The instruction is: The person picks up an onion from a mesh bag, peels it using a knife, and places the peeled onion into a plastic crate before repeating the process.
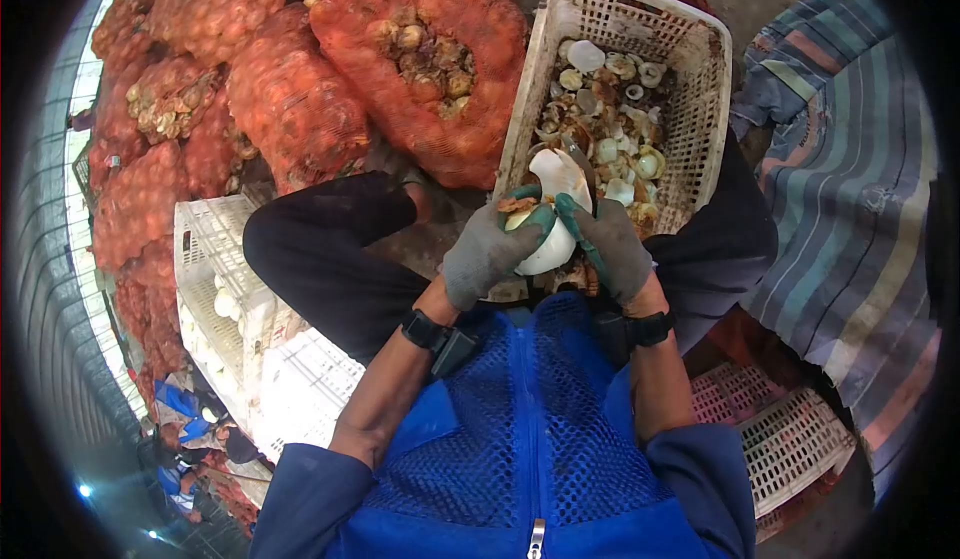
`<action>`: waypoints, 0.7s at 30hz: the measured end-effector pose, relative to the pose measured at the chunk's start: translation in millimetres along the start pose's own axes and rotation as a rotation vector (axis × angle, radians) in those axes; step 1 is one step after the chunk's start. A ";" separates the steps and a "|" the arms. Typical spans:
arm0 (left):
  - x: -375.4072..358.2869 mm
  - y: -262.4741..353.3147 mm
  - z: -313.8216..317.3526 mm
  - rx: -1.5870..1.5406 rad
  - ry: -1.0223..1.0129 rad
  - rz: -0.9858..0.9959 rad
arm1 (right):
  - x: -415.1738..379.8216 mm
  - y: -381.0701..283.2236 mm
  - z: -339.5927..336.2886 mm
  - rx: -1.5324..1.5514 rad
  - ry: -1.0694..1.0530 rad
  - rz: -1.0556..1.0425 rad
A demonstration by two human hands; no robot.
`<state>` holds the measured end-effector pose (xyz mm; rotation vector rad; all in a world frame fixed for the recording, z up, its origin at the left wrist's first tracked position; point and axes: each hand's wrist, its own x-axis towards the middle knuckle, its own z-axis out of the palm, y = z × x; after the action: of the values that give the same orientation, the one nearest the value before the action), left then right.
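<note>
My left hand [495,249], in a grey glove with green fingertips, is closed around a white onion [550,247] with some brown skin still by the fingers. A pale layer [558,174] stands up from the onion, partly peeled away. In a matching glove, my right hand [617,249] is closed against the onion's right side. From between its fingers a knife [579,156] points away from me, only its grey blade showing; the handle is hidden. Both hands are over the near end of a dirty white plastic crate [690,19] holding onion skins and trimmed pieces [610,149].
Red mesh sacks of onions [300,99] are piled at the left and ahead. A white crate with peeled onions [215,309] stands by my left knee. Striped cloth [850,179] hangs at the right, above another crate [790,449]. People [190,429] are far left.
</note>
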<state>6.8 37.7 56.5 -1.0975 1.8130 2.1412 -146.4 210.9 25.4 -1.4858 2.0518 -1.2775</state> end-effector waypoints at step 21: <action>1.9 5.8 7.8 -0.198 -0.076 0.039 | -9.7 -4.0 22.2 0.627 0.110 0.570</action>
<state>-1.0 42.5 60.2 -1.0108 1.6323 2.3922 -124.8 208.5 13.9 -0.5205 1.7014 -1.5530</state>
